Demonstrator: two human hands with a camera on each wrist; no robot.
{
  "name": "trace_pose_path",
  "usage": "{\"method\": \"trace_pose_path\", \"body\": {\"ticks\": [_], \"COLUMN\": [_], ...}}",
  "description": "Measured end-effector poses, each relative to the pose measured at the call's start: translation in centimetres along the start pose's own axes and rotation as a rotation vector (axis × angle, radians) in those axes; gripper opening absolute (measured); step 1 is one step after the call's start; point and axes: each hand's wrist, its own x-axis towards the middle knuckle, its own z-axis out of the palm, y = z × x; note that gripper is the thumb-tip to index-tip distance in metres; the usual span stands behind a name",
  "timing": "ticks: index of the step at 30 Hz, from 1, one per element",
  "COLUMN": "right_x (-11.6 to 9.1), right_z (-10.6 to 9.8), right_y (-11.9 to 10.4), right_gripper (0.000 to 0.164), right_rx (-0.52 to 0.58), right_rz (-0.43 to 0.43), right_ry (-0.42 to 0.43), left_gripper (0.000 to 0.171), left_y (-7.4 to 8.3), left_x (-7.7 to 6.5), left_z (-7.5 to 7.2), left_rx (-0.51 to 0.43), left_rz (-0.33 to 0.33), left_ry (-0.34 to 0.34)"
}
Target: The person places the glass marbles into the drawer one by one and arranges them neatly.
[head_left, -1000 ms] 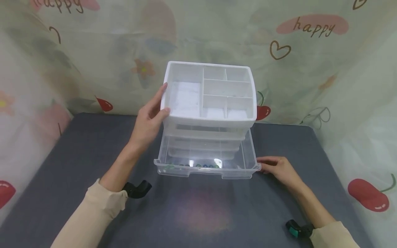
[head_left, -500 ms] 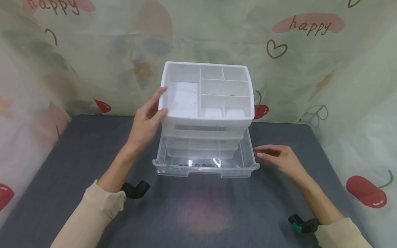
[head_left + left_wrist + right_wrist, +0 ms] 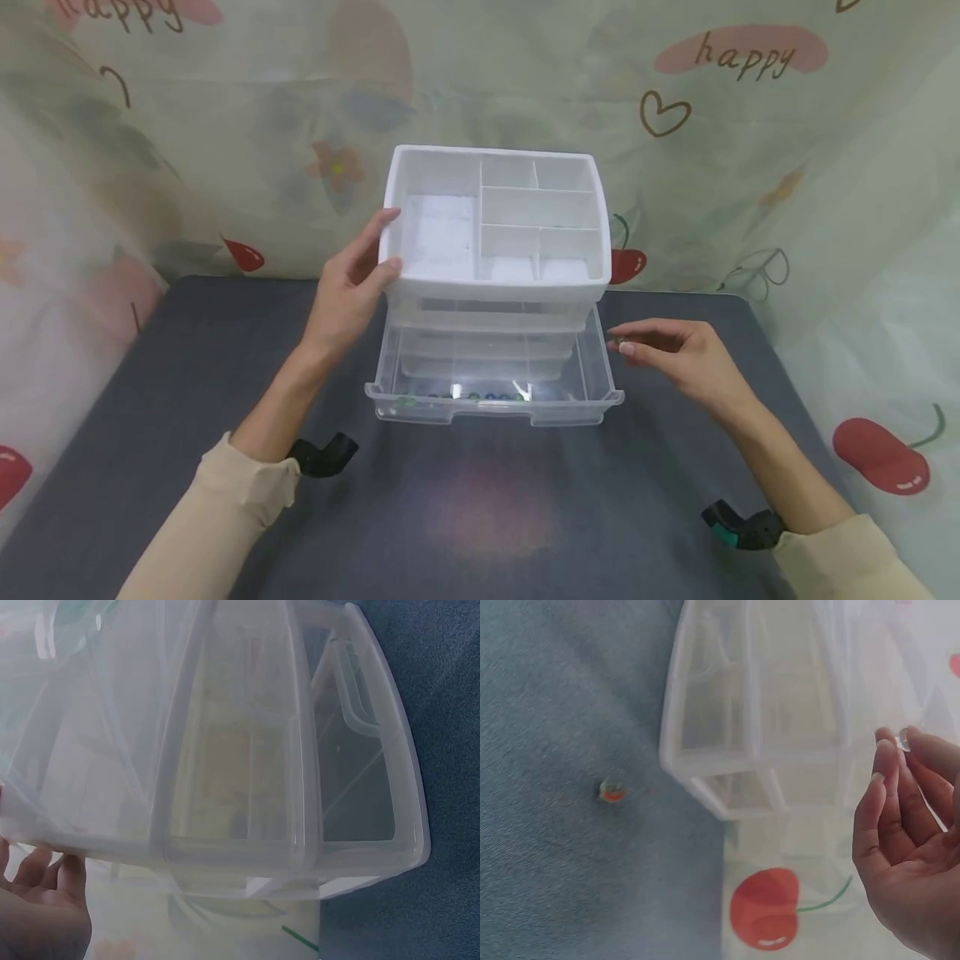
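A drawer organizer [image 3: 491,293] with a white compartment tray on top stands on the table. Its clear bottom drawer [image 3: 491,408] is pulled out, and several small glass marbles [image 3: 491,397] lie along the drawer's front. My left hand [image 3: 345,296] grips the tray's left rim, thumb in front and fingers at the side. To the right of the organizer, my right hand [image 3: 686,354] pinches a clear glass marble [image 3: 904,739] between thumb and fingertips, raised above the table. Another marble [image 3: 611,790], with orange in it, rests on the table in the right wrist view.
The grey table [image 3: 480,517] carries the organizer near its back edge. Behind and at both sides hangs a printed curtain [image 3: 720,167]. A black wrist device [image 3: 324,455] is strapped on the left wrist, another wrist device [image 3: 742,527] on the right.
My right hand has risen from beside the drawer's front right corner, moving up and back, and the marble now shows at its fingertips. The left hand keeps its grip on the tray.
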Motion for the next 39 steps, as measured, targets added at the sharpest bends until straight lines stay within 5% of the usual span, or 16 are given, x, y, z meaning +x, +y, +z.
{"method": "trace_pose_path", "body": {"ticks": [17, 39], "right_x": [0.5, 2.5], "right_z": [0.1, 2.2], "right_y": [-3.9, -7.2], "right_gripper": [0.026, 0.023], "right_rx": [-0.024, 0.047], "right_rz": [-0.050, -0.162], "right_ry": [0.050, -0.042], "left_gripper": [0.052, 0.052], "left_y": [-0.2, -0.1], "left_x": [0.1, 0.0], "left_z": [0.0, -0.1], "left_rx": [-0.002, -0.008], "left_rz": [0.026, 0.038], "left_ry": [-0.010, -0.008]}}
